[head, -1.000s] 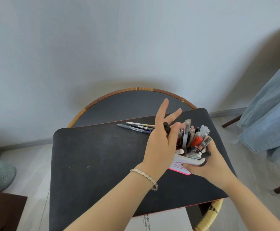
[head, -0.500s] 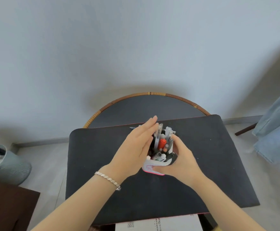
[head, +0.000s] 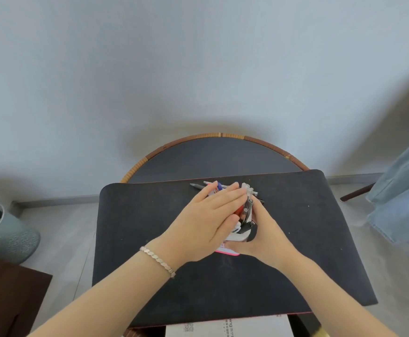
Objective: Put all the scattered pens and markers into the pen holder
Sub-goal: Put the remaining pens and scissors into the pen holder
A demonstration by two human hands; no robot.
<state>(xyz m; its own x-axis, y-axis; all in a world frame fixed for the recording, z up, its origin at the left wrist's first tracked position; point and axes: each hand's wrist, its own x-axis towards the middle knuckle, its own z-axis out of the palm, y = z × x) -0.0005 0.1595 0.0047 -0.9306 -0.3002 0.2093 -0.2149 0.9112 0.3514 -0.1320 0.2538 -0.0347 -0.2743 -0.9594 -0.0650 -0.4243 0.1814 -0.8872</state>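
Note:
A white pen holder (head: 235, 238) with a pink base stands on the black mat (head: 150, 239), stuffed with several pens and markers (head: 247, 203). My right hand (head: 264, 237) grips the holder from the right side. My left hand (head: 205, 224) lies flat, fingers together, over the left side of the bundle of pens, pressing against them. A few loose pens (head: 198, 186) lie on the mat just beyond the holder, near the mat's far edge, partly hidden by my fingers.
The mat lies on a round dark table with a woven rim (head: 222, 136) against a pale wall. A grey bin (head: 6, 232) stands on the floor at left. Blue denim fabric (head: 402, 190) hangs at right. A printed paper (head: 225, 328) sticks out under the mat's near edge.
My left hand went from fingers spread above the pens to lying flat against the bundle. The view shifted, so the holder now sits near the centre.

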